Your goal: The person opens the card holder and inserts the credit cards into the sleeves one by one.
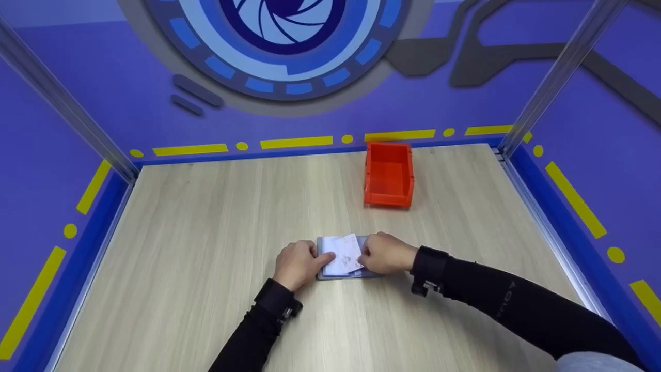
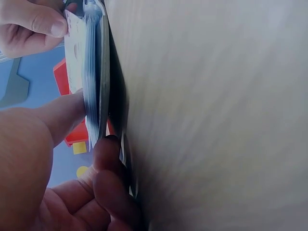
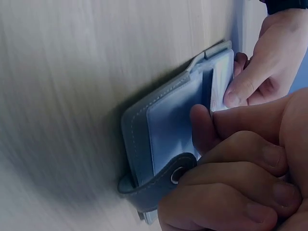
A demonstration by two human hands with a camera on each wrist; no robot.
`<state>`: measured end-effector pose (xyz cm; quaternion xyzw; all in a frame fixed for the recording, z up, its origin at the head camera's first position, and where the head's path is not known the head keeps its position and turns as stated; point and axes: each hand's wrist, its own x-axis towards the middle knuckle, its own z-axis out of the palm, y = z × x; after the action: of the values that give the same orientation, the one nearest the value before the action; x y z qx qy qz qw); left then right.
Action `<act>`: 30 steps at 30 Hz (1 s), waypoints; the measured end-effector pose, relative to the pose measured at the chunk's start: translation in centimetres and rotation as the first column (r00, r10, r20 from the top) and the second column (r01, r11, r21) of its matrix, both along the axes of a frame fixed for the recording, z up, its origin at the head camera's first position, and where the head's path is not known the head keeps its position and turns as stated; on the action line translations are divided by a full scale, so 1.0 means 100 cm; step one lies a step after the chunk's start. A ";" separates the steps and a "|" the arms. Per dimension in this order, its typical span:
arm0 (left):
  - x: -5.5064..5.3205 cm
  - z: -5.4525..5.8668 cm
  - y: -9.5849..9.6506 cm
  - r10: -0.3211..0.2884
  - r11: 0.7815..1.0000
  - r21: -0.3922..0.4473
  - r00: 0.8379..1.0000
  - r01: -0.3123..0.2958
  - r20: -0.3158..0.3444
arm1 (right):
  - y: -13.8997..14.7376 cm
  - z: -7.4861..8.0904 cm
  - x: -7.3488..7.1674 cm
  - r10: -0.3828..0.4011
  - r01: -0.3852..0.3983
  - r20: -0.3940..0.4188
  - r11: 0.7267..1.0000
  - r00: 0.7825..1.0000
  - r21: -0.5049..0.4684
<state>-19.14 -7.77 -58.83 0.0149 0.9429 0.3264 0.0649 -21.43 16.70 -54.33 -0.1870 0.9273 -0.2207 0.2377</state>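
A grey card holder [image 1: 320,277] lies opened out on the table between both hands. Its clear plastic sleeves [image 2: 90,67] are stacked in a thick layer on the left side. My left hand [image 1: 295,264] grips that side, thumb on top of the sleeves and fingers curled at the cover's edge. A white card with faint reddish print [image 1: 348,249] lies slanted over the sleeves. Its right edge is pinched between thumb and forefinger of my right hand [image 1: 388,253]. Below that hand, a strap with a metal snap [image 3: 163,179] curls over the holder's edge.
An orange-red open bin [image 1: 389,201] stands on the wooden table [image 1: 217,222] beyond the hands, close to the back wall. Purple-blue panels [image 1: 289,129] with yellow markings border the table at the back and both sides.
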 end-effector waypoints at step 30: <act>0.000 0.000 -0.001 -0.027 1.000 -0.007 0.998 0.027 -0.059 | -0.025 -0.015 0.005 0.023 -0.023 -0.001 0.999 1.000 -0.022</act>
<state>-19.11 -7.91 -58.86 0.0371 0.9451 0.3220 0.0413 -20.91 14.18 -55.78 -0.2006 0.9226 -0.2282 0.2376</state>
